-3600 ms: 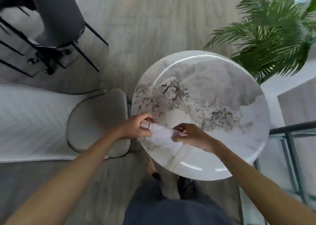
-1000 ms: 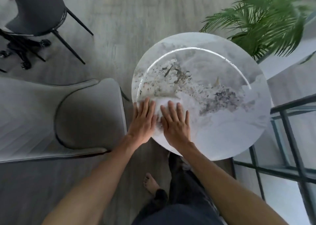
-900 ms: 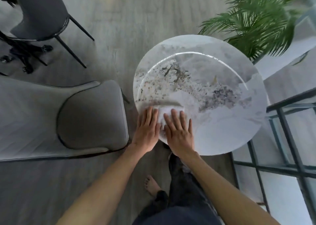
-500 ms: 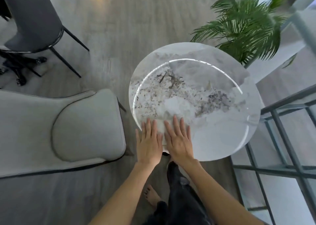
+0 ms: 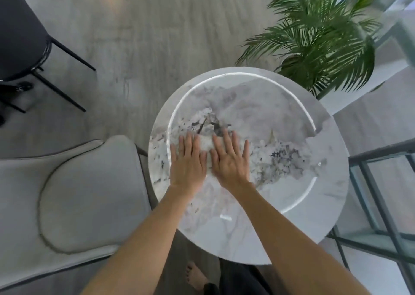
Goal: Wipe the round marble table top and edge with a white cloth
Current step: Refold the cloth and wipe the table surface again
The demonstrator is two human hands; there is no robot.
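Flat and spread, our left hand (image 5: 188,162) and right hand (image 5: 230,160) pinned the white cloth (image 5: 206,143) left of centre on the marble worktop (image 5: 292,205); its far half and edge looked yet unwiped.

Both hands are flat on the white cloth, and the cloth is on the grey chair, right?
Not quite. Both hands, left hand and right hand, are flat on the white cloth, but the head view shows the cloth on the round marble table, not on the grey chair beside it.
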